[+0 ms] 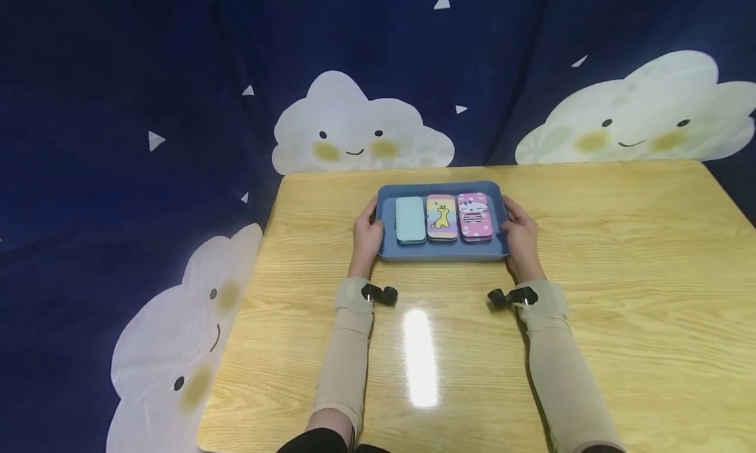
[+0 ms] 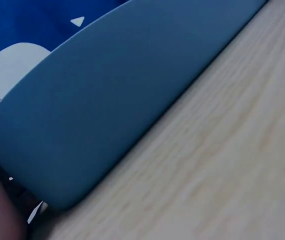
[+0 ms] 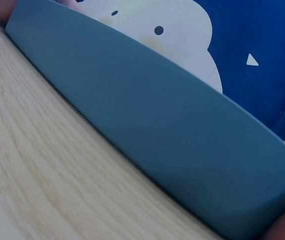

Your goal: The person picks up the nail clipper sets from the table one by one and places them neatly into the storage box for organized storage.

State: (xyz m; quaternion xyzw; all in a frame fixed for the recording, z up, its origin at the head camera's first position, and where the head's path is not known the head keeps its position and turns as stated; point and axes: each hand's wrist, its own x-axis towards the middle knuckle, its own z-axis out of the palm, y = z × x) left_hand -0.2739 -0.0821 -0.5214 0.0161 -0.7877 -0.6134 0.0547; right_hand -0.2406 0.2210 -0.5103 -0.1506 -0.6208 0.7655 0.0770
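Observation:
A blue rectangular tray is on the wooden table, its front wall filling much of the left wrist view. My left hand grips its left end, thumb at the rim. At the opposite end my right hand holds the tray in the same way. Three small flat cases lie side by side inside: a plain mint-green case, a striped case with a yellow giraffe, and a pink case with a white cat. Fingers under or behind the tray's ends are partly hidden.
The light wooden table extends to the right and toward me, with a bright light reflection in front of the tray. Behind and to the left hangs a dark blue curtain with smiling white clouds.

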